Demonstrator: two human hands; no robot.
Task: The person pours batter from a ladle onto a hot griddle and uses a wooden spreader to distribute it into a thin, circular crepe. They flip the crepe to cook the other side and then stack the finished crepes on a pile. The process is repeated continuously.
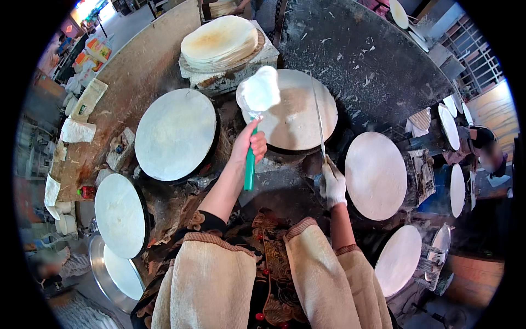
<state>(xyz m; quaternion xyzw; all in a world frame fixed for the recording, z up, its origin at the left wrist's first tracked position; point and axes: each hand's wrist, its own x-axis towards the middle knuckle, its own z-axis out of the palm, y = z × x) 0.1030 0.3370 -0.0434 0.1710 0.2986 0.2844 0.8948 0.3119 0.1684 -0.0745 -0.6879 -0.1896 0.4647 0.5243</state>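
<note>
My left hand (250,147) is closed round the green handle of a scoop (250,172). White batter (259,90) covers the scoop's head, which is over the left part of the far round griddle (307,112). The griddle's surface is pale and marked with a shadow. My right hand (333,183), in a white glove, grips a long thin spatula (319,118) by its near end. Its narrow blade reaches up across the right part of the same griddle. Whether the blade touches the surface, I cannot tell.
White flatbreads lie on griddles around me: a large one (175,134) at left, another (376,175) at right, several nearer. A flatbread stack (219,41) rests on a stand at the back. Metal panels (361,49) wall the far side. A steel basin (101,268) sits at lower left.
</note>
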